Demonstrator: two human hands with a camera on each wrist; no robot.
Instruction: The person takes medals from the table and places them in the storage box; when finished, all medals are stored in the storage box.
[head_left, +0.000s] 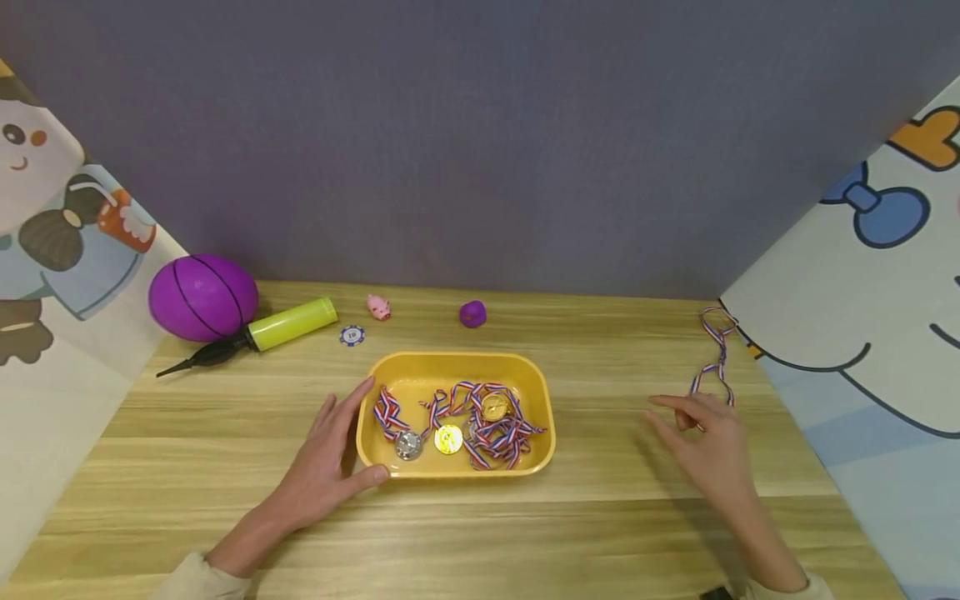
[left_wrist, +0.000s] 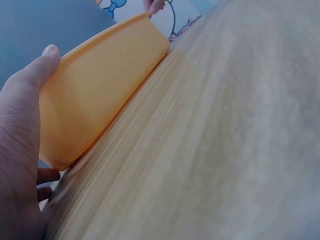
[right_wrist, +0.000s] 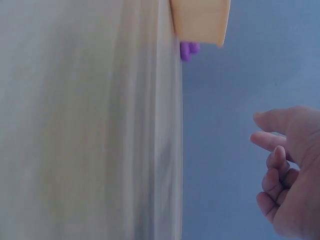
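From the head camera, the yellow tray [head_left: 457,367] sits at the middle of the wooden table [head_left: 600,517], with several medals [head_left: 448,438] on striped ribbons heaped inside it. The left hand [head_left: 330,458] lies at the tray's left end, fingers straight along the rim and the thumb pressed against the near corner; it braces the tray rather than closing round it. The right hand [head_left: 708,442] is at centre right of the frame, over the table and well apart from the tray, fingers loosely spread. Just beyond its fingertips a striped ribbon [head_left: 716,358] trails off toward the right wall; I cannot tell whether the fingers touch it. Along the back, upper left, lie a purple ball [head_left: 202,296], a yellow-green pump [head_left: 258,333], a blue chip [head_left: 352,335], a pink pig toy [head_left: 378,307] and a small purple object [head_left: 472,313].

The left wrist view shows the left hand [left_wrist: 20,150] at the left edge, thumb stretched along the tray [left_wrist: 100,90] wall, the tray resting on the table [left_wrist: 225,150].

The right wrist view has the right hand [right_wrist: 290,175] at lower right, fingers gently curled, holding nothing, with the tray [right_wrist: 200,20] at the top edge
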